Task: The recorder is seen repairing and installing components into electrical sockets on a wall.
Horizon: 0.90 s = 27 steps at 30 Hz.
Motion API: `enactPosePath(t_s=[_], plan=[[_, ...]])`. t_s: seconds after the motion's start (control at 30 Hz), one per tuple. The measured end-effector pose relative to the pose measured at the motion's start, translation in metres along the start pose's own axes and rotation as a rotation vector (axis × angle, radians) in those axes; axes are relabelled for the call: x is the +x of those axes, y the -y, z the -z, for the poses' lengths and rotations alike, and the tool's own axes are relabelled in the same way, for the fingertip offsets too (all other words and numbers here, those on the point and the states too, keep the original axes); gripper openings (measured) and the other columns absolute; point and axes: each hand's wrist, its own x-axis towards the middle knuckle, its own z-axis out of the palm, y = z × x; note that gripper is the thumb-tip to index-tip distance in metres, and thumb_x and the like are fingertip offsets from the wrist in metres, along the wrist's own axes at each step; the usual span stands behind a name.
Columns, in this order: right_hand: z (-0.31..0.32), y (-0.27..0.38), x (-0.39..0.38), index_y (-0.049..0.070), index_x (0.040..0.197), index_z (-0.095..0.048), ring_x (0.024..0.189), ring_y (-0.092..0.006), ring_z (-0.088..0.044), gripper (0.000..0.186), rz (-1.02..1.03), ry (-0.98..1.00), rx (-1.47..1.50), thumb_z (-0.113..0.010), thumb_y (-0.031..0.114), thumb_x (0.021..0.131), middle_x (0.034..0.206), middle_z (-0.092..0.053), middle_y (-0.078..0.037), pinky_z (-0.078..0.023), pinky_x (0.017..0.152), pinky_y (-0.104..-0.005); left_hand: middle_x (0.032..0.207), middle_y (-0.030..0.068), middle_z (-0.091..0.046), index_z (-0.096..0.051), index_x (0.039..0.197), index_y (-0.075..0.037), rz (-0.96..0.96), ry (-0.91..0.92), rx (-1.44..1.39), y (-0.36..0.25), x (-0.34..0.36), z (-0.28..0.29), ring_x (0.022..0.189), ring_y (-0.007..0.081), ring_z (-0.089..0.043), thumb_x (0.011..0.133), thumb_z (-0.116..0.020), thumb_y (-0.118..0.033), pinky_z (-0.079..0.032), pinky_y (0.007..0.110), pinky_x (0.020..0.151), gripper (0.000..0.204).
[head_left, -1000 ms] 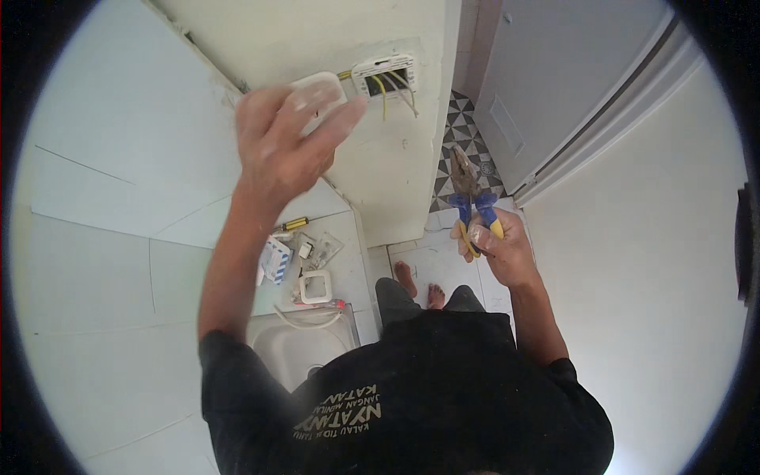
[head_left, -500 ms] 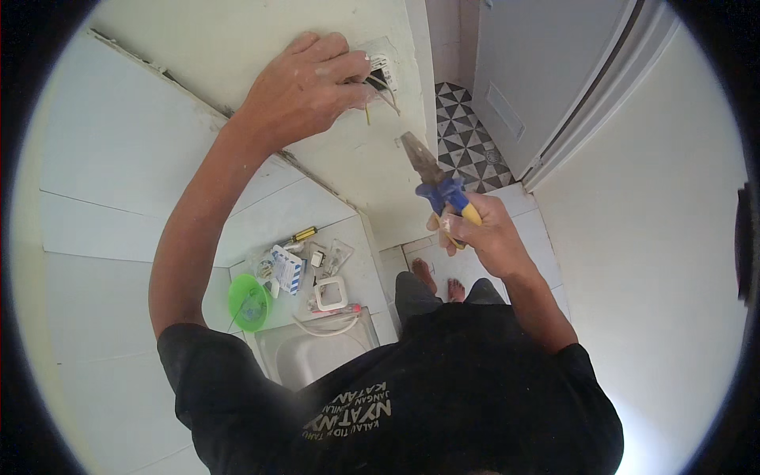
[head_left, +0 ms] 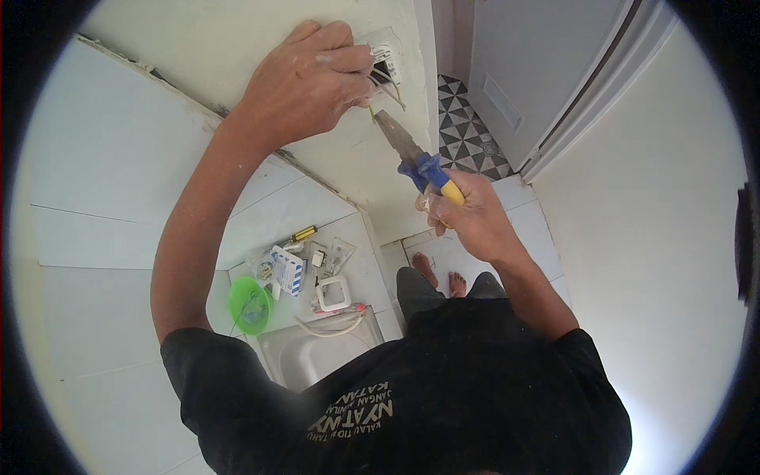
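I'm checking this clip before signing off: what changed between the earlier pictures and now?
The left hand moved up and right to the wires at the wall box, fingers curled; any grip is hidden. The right hand brought the pliers up and left, tip now beside the yellow wire. It kept hold; the white frame stayed put.
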Motion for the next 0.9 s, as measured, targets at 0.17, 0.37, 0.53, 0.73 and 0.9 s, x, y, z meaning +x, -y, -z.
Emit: enactPosePath(t_s=[0.17, 0.37, 0.53, 0.73, 0.9], plan=[[0.002, -0.001, -0.005, 0.002, 0.078, -0.056, 0.055, -0.0102, -0.049, 0.017, 0.014, -0.043, -0.030, -0.059, 0.018, 0.083, 0.061, -0.051, -0.002, -0.040, 0.052, -0.0288, 0.078, -0.0053, -0.054, -0.066, 0.066, -0.014, 0.000, 0.006, -0.010, -0.002, 0.006, 0.000, 0.086, 0.0143, -0.052, 0.066, -0.072, -0.014, -0.043, 0.031, 0.079, 0.005], [0.013, -0.001, -0.011, -0.001, 0.082, -0.059, 0.057, -0.0109, -0.053, 0.010, 0.048, -0.013, -0.022, -0.059, 0.009, 0.081, 0.064, -0.054, -0.004, -0.044, 0.054, -0.0267, 0.077, -0.0049, -0.054, -0.066, 0.065, -0.013, -0.029, 0.000, 0.012, -0.005, 0.020, 0.007, 0.086, 0.0147, -0.053, 0.066, -0.072, -0.014, -0.044, 0.032, 0.080, 0.006], [0.016, -0.001, -0.014, -0.001, 0.082, -0.059, 0.056, -0.0112, -0.053, 0.010, 0.046, -0.001, 0.006, -0.058, 0.009, 0.081, 0.064, -0.054, -0.004, -0.044, 0.053, -0.0270, 0.077, -0.0046, -0.054, -0.066, 0.066, -0.013, -0.025, -0.001, -0.004, -0.009, 0.024, 0.006, 0.086, 0.0148, -0.053, 0.067, -0.072, -0.015, -0.044, 0.032, 0.079, 0.006], [0.017, -0.005, -0.015, 0.001, 0.079, -0.057, 0.055, -0.0105, -0.051, 0.014, 0.058, -0.004, 0.012, -0.058, 0.014, 0.083, 0.062, -0.053, -0.003, -0.043, 0.052, -0.0279, 0.077, -0.0047, -0.054, -0.067, 0.067, -0.012, -0.032, 0.023, 0.007, -0.012, 0.028, 0.009, 0.085, 0.0148, -0.053, 0.067, -0.073, -0.014, -0.044, 0.032, 0.079, 0.006], [0.016, -0.004, -0.017, 0.002, 0.076, -0.056, 0.054, -0.0098, -0.051, 0.018, 0.090, -0.027, 0.024, -0.059, 0.018, 0.084, 0.059, -0.052, -0.002, -0.041, 0.050, -0.0283, 0.079, -0.0041, -0.055, -0.066, 0.068, -0.010, -0.044, 0.008, -0.007, -0.013, 0.032, 0.010, 0.085, 0.0154, -0.053, 0.065, -0.075, -0.015, -0.044, 0.033, 0.078, 0.010]])
